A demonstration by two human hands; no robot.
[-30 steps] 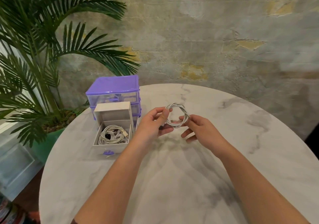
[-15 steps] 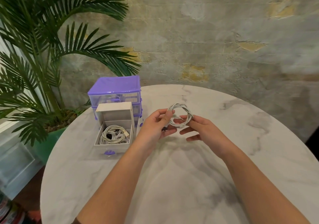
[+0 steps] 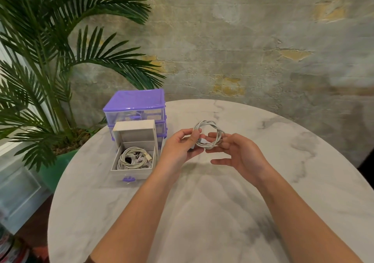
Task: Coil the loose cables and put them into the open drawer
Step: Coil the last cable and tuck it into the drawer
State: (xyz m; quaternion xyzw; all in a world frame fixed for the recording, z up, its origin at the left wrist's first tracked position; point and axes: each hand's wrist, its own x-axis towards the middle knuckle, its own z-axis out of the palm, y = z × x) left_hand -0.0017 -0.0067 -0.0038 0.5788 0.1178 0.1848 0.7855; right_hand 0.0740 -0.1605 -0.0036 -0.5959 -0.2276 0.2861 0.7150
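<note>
You have a round marble table (image 3: 232,212) before you; on it, at the far left, stands a purple drawer unit (image 3: 135,109) with its bottom drawer (image 3: 132,172) pulled out.

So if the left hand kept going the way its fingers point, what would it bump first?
Probably the coiled cable that the left hand already pinches; just past it, the right hand. Depth is hard to judge.

We cannot see where the coil (image 3: 208,135) passes behind the left thumb (image 3: 195,138) and the right fingers (image 3: 219,141), which are blurred. The left hand (image 3: 178,151) hides part of the drawer unit (image 3: 135,104). The cables in the drawer (image 3: 131,171) are too tangled to count. The frame cuts the palm (image 3: 40,60) and our table (image 3: 202,222).
</note>
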